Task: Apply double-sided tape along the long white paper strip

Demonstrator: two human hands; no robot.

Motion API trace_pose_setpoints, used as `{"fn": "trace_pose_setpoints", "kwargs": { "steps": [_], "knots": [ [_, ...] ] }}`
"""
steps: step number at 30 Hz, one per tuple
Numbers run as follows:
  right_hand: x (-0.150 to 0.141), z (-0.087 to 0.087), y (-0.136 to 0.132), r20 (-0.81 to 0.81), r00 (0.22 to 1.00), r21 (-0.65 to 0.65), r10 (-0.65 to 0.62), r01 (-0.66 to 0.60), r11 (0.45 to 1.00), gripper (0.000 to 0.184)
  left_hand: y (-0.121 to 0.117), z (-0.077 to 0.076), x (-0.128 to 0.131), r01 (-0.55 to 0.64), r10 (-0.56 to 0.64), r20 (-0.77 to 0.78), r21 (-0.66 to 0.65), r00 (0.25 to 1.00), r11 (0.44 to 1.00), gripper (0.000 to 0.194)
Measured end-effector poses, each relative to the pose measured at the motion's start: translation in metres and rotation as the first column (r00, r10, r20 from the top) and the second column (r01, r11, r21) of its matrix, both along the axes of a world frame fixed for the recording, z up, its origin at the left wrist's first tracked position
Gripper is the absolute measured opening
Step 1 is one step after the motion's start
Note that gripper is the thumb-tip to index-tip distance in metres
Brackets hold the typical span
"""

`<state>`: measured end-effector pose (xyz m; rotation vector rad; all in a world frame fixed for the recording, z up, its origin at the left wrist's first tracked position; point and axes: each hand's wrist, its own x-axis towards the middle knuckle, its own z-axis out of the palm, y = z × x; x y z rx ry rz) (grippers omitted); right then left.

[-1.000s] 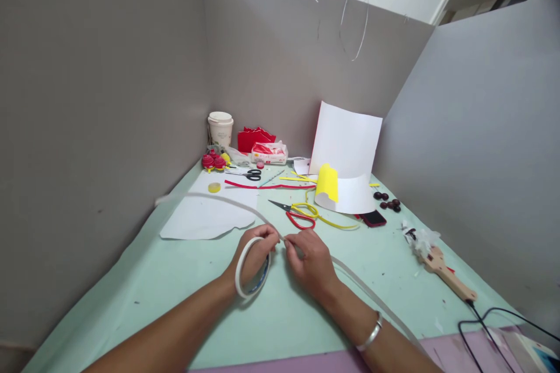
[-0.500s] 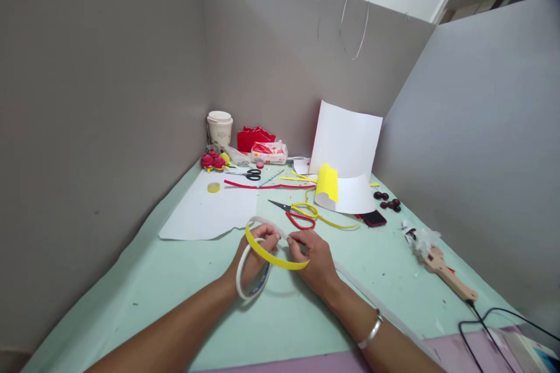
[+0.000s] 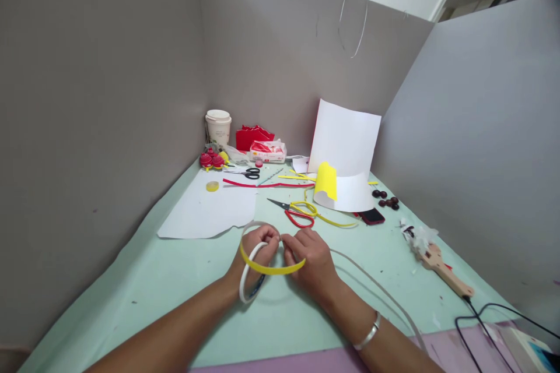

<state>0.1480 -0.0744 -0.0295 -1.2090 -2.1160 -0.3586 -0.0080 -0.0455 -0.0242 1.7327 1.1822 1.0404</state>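
My left hand (image 3: 258, 245) is closed, with fingertips pinched together. A roll of white tape (image 3: 243, 285) hangs at this hand, its ring passing by the thumb and wrist. My right hand (image 3: 310, 259) is also closed, its fingertips almost meeting those of the left. A narrow yellow paper strip (image 3: 273, 271) with a pale reverse curves around the left hand and over to the right fingers. From behind the right hand a long pale strip (image 3: 380, 282) trails to the lower right. What exactly lies between the fingertips is too small to make out.
Beyond the hands lie red-and-yellow-handled scissors (image 3: 297, 213), black scissors (image 3: 251, 173), white paper (image 3: 205, 213) and a rolled yellow sheet (image 3: 326, 180). On the right are a phone (image 3: 373, 217) and a glue gun (image 3: 446, 271) with its cable. Grey partitions enclose the table.
My fingertips have drawn closer together. The yellow loop has tilted and shifted slightly left and down. The pale trailing strip now bows outward, away from the right forearm.
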Motion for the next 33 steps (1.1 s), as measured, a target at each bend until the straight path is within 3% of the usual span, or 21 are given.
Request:
{"fn": "trace_pose_setpoints", "kwargs": {
  "steps": [7,15,20,26,33],
  "knots": [
    [-0.001,0.005,-0.003,0.056,0.998,-0.026,0.008,-0.007,1.0,0.018,-0.006,0.013,-0.002,-0.033,0.04,-0.112,0.056,0.993,0.998,0.013],
    [0.003,-0.004,0.005,-0.249,0.968,-0.119,-0.017,-0.013,0.993,0.018,-0.002,0.007,-0.002,0.005,-0.005,0.019,0.007,1.0,1.0,0.011],
    [0.006,-0.009,0.008,-0.314,0.949,-0.137,-0.021,-0.024,0.99,0.02,-0.001,0.009,-0.001,-0.035,0.036,0.04,-0.03,0.999,0.999,0.012],
    [0.006,-0.009,0.006,-0.265,0.964,-0.117,0.012,-0.045,0.992,0.025,-0.003,0.001,-0.001,0.025,-0.023,0.073,-0.029,0.997,0.999,0.017],
    [0.002,0.001,0.0,-0.095,0.995,-0.051,0.018,-0.023,0.998,0.024,-0.004,0.008,0.002,-0.092,0.107,-0.193,0.087,0.975,0.992,0.013]
  ]
}}
